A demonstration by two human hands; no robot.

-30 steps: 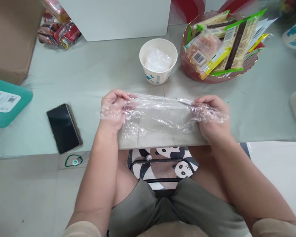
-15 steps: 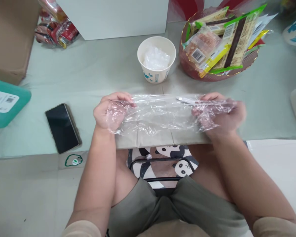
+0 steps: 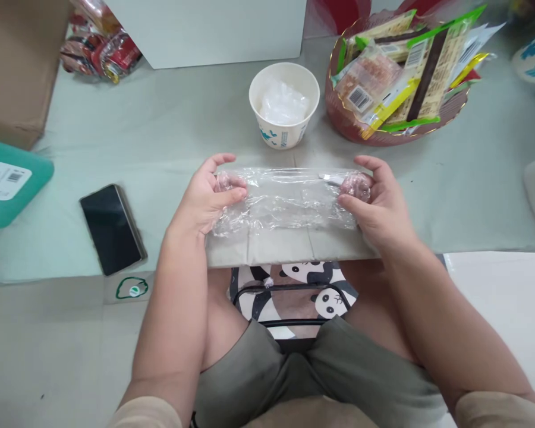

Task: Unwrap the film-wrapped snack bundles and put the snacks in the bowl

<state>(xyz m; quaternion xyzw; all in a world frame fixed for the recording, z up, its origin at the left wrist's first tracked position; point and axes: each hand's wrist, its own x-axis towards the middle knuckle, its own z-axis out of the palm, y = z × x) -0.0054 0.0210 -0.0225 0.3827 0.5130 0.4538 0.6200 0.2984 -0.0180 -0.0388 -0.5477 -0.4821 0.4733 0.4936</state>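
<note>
A crinkled clear plastic wrapper [image 3: 289,199] stretches sideways between my two hands, above the table's front edge. My left hand [image 3: 209,193] grips its left end, index finger raised and thumb pressed on the film. At the other end my right hand [image 3: 378,196] holds the bunched film between thumb and fingers. A small pale patch with a dark edge [image 3: 334,179] shows near my right fingertips; I cannot make out what it is. Just beyond the wrapper stands a white paper cup [image 3: 282,134] with crumpled white translucent plastic [image 3: 284,104] inside.
A pink gold-rimmed bowl [image 3: 339,116] of packaged snacks stands at the back right. On the left lie a phone [image 3: 113,229], a green container [image 3: 13,205] and a cardboard box [image 3: 18,71]. Red-wrapped packets [image 3: 102,56] and a white box [image 3: 218,30] are at the back.
My right hand has moved left and gathered its end of the film, so the stretched span is shorter. Both index fingers have lifted away from the film.
</note>
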